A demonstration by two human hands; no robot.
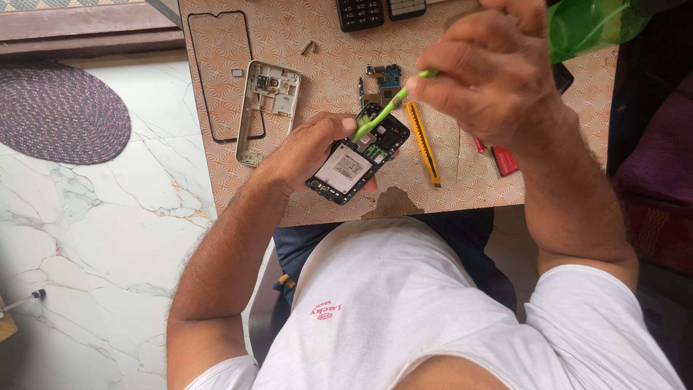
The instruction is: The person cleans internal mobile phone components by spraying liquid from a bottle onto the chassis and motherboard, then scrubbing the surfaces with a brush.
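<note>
My left hand (307, 148) grips an opened black phone body (357, 160) with its back off, held just above the patterned table's front edge. Its white battery label and green circuit parts show. My right hand (491, 76) pinches a thin green brush (386, 108) whose head rests on the upper end of the phone. The same hand also holds a green plastic bottle (592, 25) against the palm.
On the patterned table (325, 58) lie a metal phone mid-frame (263, 108), a black bezel (216, 72), a small circuit board (386, 78), a yellow utility knife (424, 144), a red tool (502, 159), and two keypad phones (379, 11). A round woven mat (61, 112) lies on the marble floor.
</note>
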